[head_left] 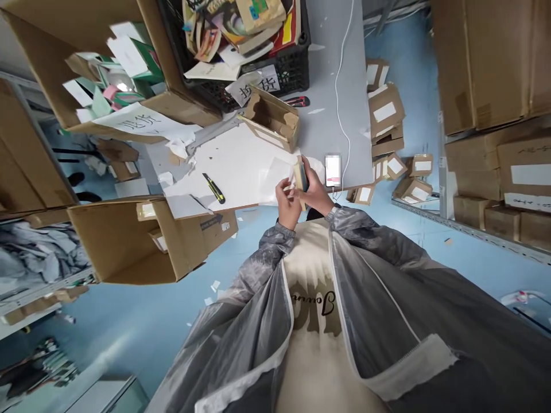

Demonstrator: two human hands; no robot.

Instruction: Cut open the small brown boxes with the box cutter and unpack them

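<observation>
My right hand (317,192) grips a small, thick, box-like item (299,172) with a pale yellow edge and a dark blue side, held upright above the table's front edge. Beside it, my left hand (287,205) has its fingers curled and pinched together against the item's near side. What lies between those fingertips is too small to make out. Crumpled clear plastic (279,172) shows behind the hands. An opened cardboard box (275,123) stands just beyond. To the right lies a phone (333,170) with a lit screen and a cable.
A yellow-black box cutter (214,188) lies on the table's left part; a red-black cutter (298,101) lies farther back. A black crate (293,71) of books stands behind. Large cartons (189,109) flank the left side. Small boxes (385,109) lie to the right on the floor.
</observation>
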